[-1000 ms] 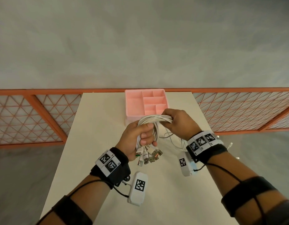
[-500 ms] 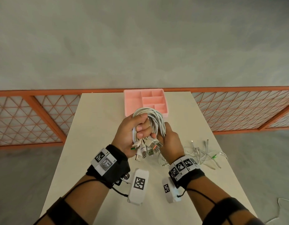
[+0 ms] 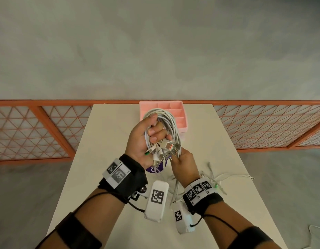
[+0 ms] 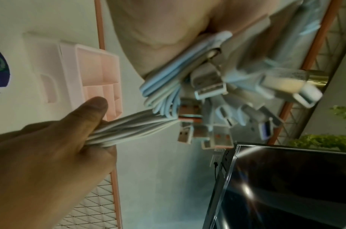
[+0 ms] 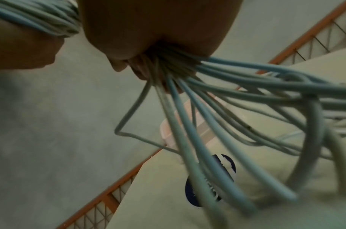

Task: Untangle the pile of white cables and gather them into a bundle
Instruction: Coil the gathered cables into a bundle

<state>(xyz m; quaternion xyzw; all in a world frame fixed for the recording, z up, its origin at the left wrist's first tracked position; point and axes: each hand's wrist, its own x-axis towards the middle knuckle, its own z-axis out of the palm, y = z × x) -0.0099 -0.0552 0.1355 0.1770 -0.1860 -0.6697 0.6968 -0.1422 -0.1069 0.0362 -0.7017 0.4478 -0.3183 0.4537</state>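
Our pink tray sits at the table's far edge, and the compartments we can see hold nothing. Above the table's middle, our left hand clenches around the looped white cables, plugs dangling below. Our right hand grasps the same bundle lower down. Loose cable ends trail near the right edge; the left side lies bare.
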